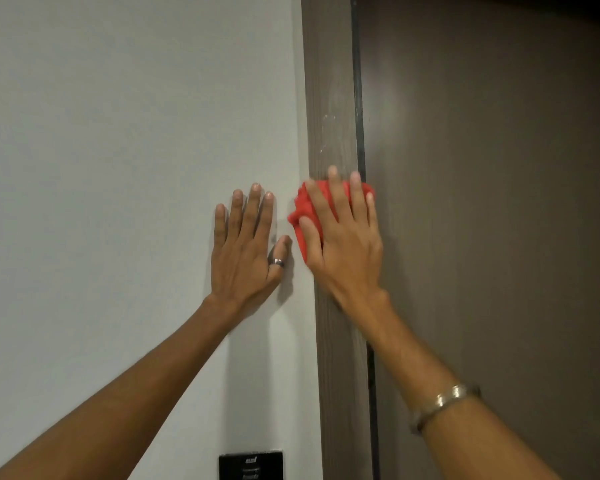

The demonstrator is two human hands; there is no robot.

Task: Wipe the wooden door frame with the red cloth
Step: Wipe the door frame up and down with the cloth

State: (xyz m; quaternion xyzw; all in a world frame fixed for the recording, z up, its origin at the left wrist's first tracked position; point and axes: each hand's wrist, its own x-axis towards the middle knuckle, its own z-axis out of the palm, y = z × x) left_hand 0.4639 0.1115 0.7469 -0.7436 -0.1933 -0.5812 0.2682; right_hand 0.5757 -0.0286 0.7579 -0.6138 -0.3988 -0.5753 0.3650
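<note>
The wooden door frame (333, 98) is a grey-brown vertical strip between the white wall and the dark door, with pale specks on it above my right hand. My right hand (343, 237) lies flat on the frame and presses the bunched red cloth (303, 216) against it. The cloth sticks out to the left of my fingers, over the frame's left edge. My left hand (246, 247) rests flat on the white wall just left of the frame, fingers spread, holding nothing, with a ring on the thumb.
The white wall (118, 133) fills the left half. The dark brown door (499, 202) stands shut to the right of the frame. A black switch panel (250, 465) sits low on the wall. A metal bracelet (444, 403) circles my right wrist.
</note>
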